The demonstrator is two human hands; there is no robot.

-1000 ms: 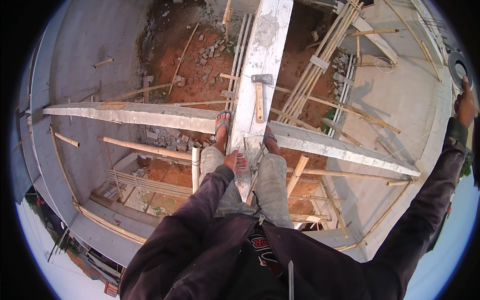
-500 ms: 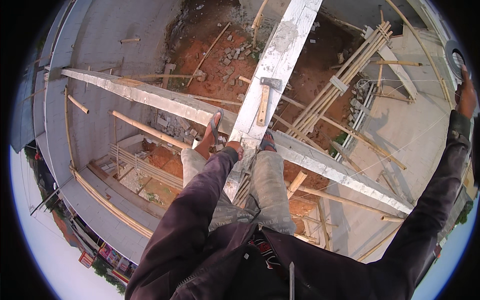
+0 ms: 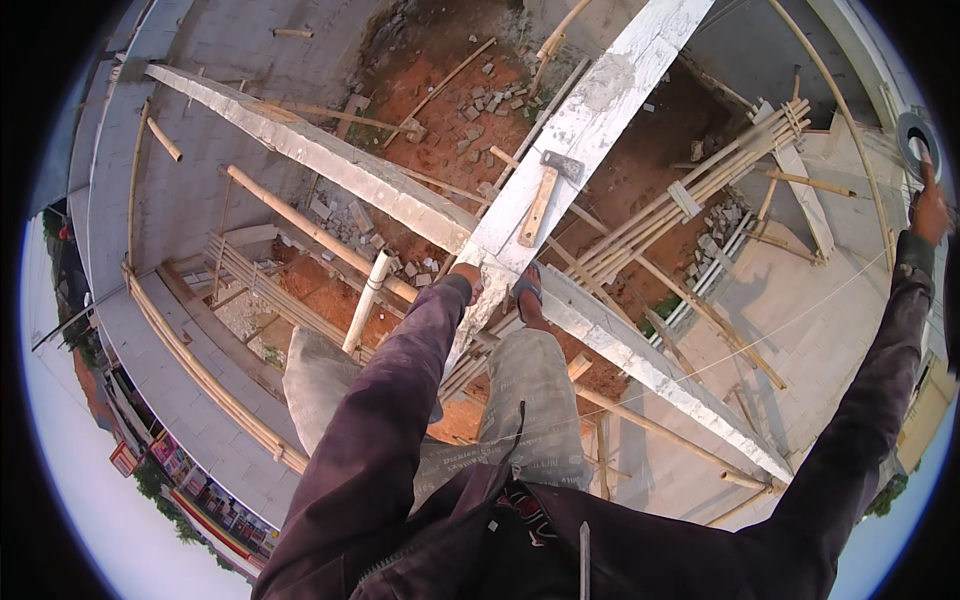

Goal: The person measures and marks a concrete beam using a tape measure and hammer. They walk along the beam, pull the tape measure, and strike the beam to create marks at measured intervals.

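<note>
My left hand (image 3: 467, 277) is on the broken edge of the concrete beam (image 3: 640, 48) where the beams cross, its fingers curled against it and partly hidden. My right arm reaches far out to the right. In my right hand (image 3: 930, 212) is a grey ring-shaped roll (image 3: 912, 138), held upright at the rim of the view. On the beam's whitish top, ahead of my left hand, lies a hatchet (image 3: 545, 198) with a wooden handle. My right foot (image 3: 530, 292), in a sandal, stands by the crossing; my left leg is bent out to the left.
Narrow beams run left (image 3: 330, 175) and right (image 3: 670, 345) from the crossing. Far below lie red soil and broken blocks (image 3: 490, 100). Bundled bamboo poles (image 3: 690, 195) slope up on the right. A bamboo pole (image 3: 300, 225) and a pale upright post (image 3: 367, 300) stand left. A thin string crosses the right side.
My left foot has come off the left beam, and that leg has swung down and outward. The view has turned slightly. Both hands keep much the same places.
</note>
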